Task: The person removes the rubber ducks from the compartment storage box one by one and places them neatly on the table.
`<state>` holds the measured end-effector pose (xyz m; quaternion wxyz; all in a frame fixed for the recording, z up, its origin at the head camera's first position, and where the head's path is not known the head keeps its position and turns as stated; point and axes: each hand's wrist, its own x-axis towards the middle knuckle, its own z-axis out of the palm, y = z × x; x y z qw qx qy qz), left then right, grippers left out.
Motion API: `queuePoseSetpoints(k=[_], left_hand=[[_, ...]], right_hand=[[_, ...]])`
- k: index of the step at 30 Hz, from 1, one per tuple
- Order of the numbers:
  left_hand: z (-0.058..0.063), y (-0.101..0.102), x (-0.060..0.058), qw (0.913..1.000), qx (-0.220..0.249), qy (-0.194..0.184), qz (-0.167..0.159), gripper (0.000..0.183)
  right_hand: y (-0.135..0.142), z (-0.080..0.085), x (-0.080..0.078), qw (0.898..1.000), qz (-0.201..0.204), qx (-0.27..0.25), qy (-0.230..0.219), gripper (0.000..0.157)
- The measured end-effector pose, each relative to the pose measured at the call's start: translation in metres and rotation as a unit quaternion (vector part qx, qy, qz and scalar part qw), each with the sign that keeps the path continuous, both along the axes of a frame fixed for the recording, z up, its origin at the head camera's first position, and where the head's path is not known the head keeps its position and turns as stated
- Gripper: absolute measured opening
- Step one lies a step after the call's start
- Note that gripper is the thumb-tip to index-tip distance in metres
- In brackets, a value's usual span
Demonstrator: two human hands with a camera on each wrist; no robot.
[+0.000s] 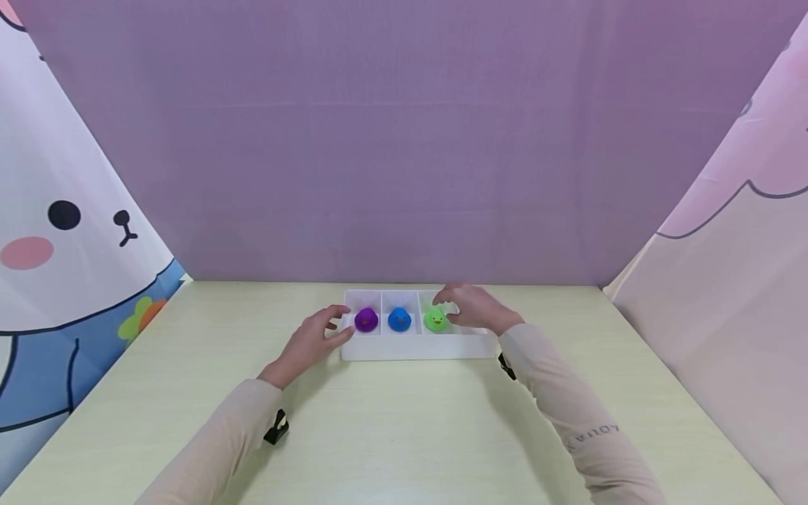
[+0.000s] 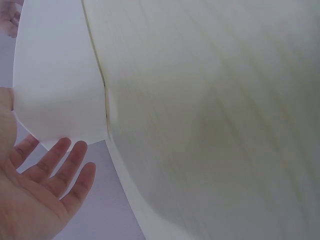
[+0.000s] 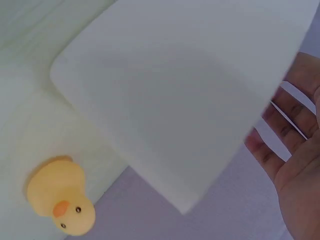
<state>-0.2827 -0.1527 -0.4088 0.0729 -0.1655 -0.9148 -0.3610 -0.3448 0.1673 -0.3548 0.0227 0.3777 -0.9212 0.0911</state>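
Observation:
A long white divided box lies on the table, with a purple duck, a blue duck and a green duck in separate compartments. At its left end is my left hand, thumb and fingers parted around the corner; the left wrist view shows the fingers loosely bent beside the end wall. Over the box's right part reaches my right hand, its thumb close beside the green duck and its fingers arched above, with a gap between. The rightmost compartment is partly hidden under that hand.
A yellow duck is on the table past the box in the right wrist view; the head view does not show it. A purple cloth backdrop rises behind the table, with printed cloths at both sides.

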Motion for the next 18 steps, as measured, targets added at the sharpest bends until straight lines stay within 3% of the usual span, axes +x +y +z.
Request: queuePoseSetpoints(k=[18], left_hand=[[0.0,-0.001,0.001,1.0,0.002,-0.001,-0.003,0.047]], right_hand=[[-0.009,-0.017,-0.002,0.999,-0.045,0.025,-0.004,0.034]])
